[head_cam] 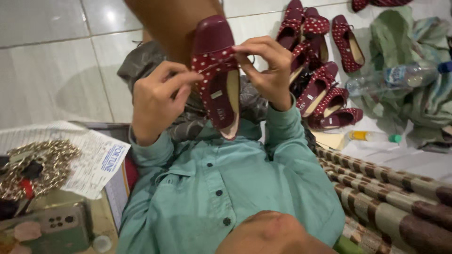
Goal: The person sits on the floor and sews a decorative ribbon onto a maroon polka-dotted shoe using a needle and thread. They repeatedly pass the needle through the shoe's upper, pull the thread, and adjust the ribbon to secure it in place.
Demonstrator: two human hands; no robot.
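Shoe [217, 70], maroon, dotted: bow pinched by left hand [155, 101] and right hand [266, 70]; uneven pulling could skew the bow.

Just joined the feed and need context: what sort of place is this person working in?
Probably a home or small informal shoe workshop, worked on the floor. A pile of matching maroon dotted shoes lies on the white tiled floor, both hands hold another shoe, and a striped mat lies alongside.

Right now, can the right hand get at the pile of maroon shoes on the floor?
Probably not: the right hand is pinching the held shoe, though the pile lies unobstructed just beside it.
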